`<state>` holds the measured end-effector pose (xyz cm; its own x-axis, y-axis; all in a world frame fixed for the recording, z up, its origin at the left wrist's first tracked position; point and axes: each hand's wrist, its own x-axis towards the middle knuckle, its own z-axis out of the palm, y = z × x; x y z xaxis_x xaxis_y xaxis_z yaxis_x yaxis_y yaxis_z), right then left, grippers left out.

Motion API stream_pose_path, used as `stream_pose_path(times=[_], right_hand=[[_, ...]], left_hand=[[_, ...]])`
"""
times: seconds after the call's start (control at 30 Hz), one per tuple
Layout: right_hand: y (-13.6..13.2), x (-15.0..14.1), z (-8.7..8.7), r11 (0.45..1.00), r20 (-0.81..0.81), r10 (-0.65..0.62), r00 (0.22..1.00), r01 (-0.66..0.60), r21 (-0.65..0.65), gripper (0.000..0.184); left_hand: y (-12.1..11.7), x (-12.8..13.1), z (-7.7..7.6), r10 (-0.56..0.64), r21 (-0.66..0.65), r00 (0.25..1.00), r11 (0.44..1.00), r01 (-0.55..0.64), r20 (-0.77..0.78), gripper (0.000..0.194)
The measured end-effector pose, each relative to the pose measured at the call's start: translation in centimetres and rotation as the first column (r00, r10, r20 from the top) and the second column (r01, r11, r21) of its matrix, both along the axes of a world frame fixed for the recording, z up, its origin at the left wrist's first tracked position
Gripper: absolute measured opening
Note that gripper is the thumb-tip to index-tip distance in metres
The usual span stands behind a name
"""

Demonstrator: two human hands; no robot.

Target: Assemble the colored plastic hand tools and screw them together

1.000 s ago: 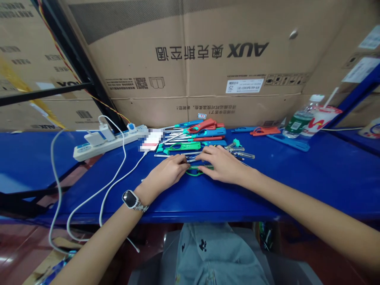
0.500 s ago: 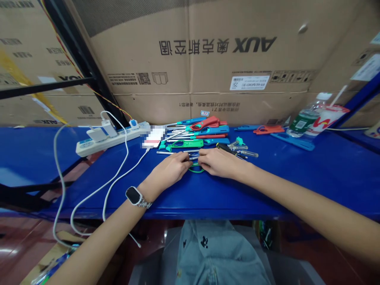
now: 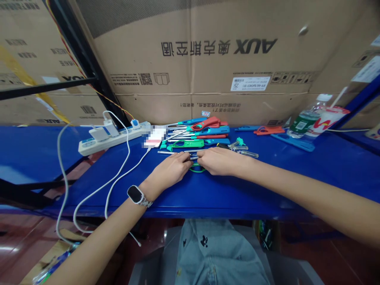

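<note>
My left hand (image 3: 177, 164) and my right hand (image 3: 217, 161) meet over the blue table, fingers closed. Between their fingertips is a green lighter casing (image 3: 197, 170), its curved edge showing below; a thin metal part lies across it, mostly hidden. Just beyond lie a metal tube (image 3: 166, 152) and a green utility lighter (image 3: 187, 143). Several red and blue lighters (image 3: 208, 128) with metal tubes are piled behind. Past my right hand lie clear-handled screwdrivers (image 3: 247, 152), with a black and yellow handle (image 3: 223, 146) partly covered by that hand.
A white power strip (image 3: 115, 138) with plugs stands at left, its cables (image 3: 126, 172) trailing over the table. Beside the pile a charging phone (image 3: 154, 136) lies blurred. At right are blue and red casings (image 3: 292, 141), a bottle (image 3: 303, 122) and a cup (image 3: 326, 120). Cardboard (image 3: 190, 87) backs the table.
My right hand has shifted slightly left and covers more of the black and yellow handle. Both hands stay closed at the green casing; the view has shifted a little.
</note>
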<state>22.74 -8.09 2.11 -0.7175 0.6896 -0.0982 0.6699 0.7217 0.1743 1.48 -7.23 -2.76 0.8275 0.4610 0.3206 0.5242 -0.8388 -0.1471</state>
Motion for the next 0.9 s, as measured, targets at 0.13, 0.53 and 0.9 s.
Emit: stream_pose_path(times=[0.13, 0.53, 0.9], right_hand=[[0.5, 0.1, 0.5, 0.999, 0.001, -0.008, 1.000, 0.008, -0.052, 0.026], [1.3, 0.9, -0.7, 0.995, -0.181, 0.034, 0.983, -0.051, -0.089, 0.021], [-0.5, 1.8, -0.7, 0.996, -0.163, 0.089, 0.983, -0.092, -0.013, 0.027]], left_hand=[[0.0, 0.0, 0.0, 0.011, 0.006, 1.000, 1.000, -0.011, -0.012, 0.034], [-0.2, 0.0, 0.0, 0.005, 0.007, 1.000, 1.000, -0.005, -0.014, 0.039], [-1.5, -1.0, 0.5, 0.042, -0.039, 0.995, 0.998, -0.045, -0.088, 0.040]])
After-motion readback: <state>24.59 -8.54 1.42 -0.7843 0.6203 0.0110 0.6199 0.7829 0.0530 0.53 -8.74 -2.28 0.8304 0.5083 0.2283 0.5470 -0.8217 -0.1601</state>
